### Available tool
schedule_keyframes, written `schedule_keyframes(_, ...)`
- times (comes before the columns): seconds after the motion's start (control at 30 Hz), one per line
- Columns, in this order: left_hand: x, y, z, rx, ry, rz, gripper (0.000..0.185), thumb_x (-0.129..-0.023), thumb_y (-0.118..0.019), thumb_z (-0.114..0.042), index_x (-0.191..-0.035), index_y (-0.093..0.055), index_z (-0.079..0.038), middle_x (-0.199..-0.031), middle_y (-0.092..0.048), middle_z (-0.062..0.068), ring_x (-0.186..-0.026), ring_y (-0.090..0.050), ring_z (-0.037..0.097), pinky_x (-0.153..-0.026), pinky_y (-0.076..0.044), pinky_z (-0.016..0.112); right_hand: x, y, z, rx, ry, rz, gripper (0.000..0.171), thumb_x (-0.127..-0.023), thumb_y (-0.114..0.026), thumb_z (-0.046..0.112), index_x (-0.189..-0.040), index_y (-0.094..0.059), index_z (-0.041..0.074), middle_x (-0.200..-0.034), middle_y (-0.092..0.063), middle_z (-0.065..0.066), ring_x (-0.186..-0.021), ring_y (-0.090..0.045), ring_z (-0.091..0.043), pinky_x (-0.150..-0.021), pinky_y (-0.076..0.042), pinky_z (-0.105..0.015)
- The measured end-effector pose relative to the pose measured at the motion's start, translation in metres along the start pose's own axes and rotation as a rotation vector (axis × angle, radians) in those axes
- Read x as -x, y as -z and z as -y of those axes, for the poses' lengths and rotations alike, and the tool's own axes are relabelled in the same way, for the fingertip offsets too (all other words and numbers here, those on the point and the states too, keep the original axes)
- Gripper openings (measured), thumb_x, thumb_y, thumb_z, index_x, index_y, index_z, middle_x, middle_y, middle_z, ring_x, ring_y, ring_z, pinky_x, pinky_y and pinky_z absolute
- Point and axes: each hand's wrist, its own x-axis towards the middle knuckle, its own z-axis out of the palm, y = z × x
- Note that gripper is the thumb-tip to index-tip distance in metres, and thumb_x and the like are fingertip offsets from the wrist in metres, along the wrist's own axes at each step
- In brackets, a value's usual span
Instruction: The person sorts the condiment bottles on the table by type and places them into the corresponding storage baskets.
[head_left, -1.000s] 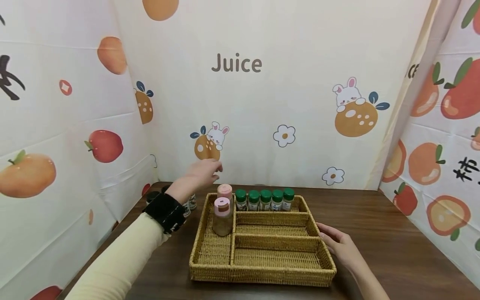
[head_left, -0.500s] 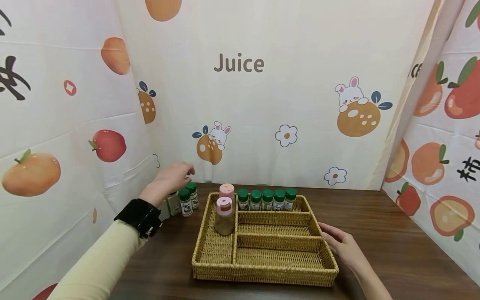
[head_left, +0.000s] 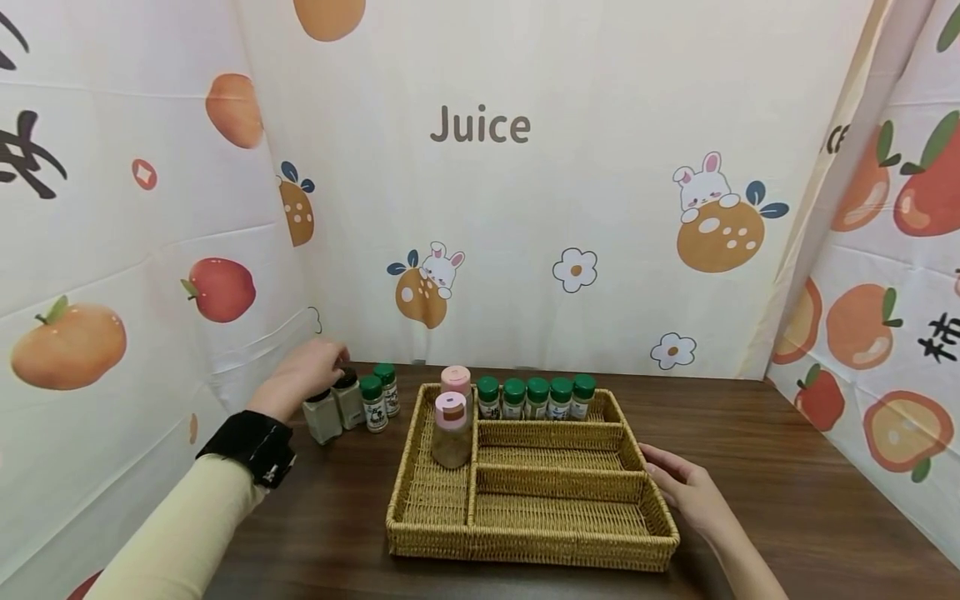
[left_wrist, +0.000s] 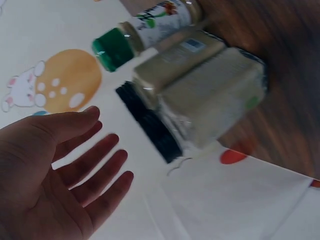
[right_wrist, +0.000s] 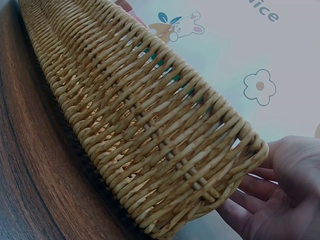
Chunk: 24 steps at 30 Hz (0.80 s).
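Over the black-capped jars (head_left: 333, 406) left of the basket (head_left: 427, 500), the left hand (head_left: 303, 372) hovered, fingers spread and holding nothing, as its wrist view showed. Flat against the basket's right wall, the right hand (head_left: 686, 492) rested, fingers straight.

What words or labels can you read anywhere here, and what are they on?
"Juice": printed on the back curtain.
Black characters on the side curtains: cut off, not readable.
Letters at the right curtain fold: partly hidden.
Labels on the green-capped jars: too small to read.
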Motion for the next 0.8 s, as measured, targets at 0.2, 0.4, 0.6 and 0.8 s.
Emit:
schedule_keyframes(0.2, 0.012, -0.011, 0.012, 0.006, 0.083, 0.055, 0.030, -0.088, -0.072, -0.014, -0.108, -0.061, 0.005, -0.101, -0.064, 0.022, -0.095, -0.062, 0.036, -0.081, -0.052, 0.047, 0.000, 0.000, 0.000, 0.006, -0.016, -0.002, 0.054, -0.105, -0.051, 0.020, -0.149, -0.036, -0.008, -0.151, -0.039, -0.032, -0.102, -0.059, 0.010, -0.088, -0.056, -0.024)
schedule_keyframes(0.4, 0.019, -0.019, 0.017, 0.035, 0.143, 0.090, 0.025, -0.085, -0.072, -0.015, -0.100, -0.061, 0.002, -0.093, -0.064, 0.019, -0.086, -0.062, 0.032, -0.070, -0.051, 0.043, 0.000, 0.000, 0.000, 0.008, -0.021, 0.002, 0.054, -0.105, -0.050, 0.021, -0.150, -0.036, -0.007, -0.152, -0.038, -0.032, -0.102, -0.058, 0.011, -0.088, -0.056, -0.024)
schedule_keyframes(0.6, 0.022, -0.019, 0.016, 0.027, 0.135, 0.073, 0.012, -0.081, -0.068, -0.009, -0.088, -0.060, -0.004, -0.083, -0.064, 0.013, -0.075, -0.058, 0.025, -0.063, -0.047, 0.039, 0.000, 0.000, 0.001, -0.004, -0.025, -0.003, 0.055, -0.105, -0.050, 0.021, -0.150, -0.036, -0.007, -0.153, -0.038, -0.032, -0.102, -0.058, 0.011, -0.088, -0.056, -0.024)
schedule_keyframes(0.8, 0.022, -0.022, 0.020, 0.056, 0.156, 0.088, 0.020, -0.081, -0.070, -0.011, -0.098, -0.064, -0.003, -0.090, -0.066, 0.015, -0.078, -0.059, 0.025, -0.065, -0.048, 0.039, 0.000, -0.001, 0.002, -0.021, -0.016, -0.003, 0.054, -0.105, -0.050, 0.020, -0.150, -0.036, -0.008, -0.152, -0.037, -0.033, -0.104, -0.060, 0.009, -0.088, -0.057, -0.024)
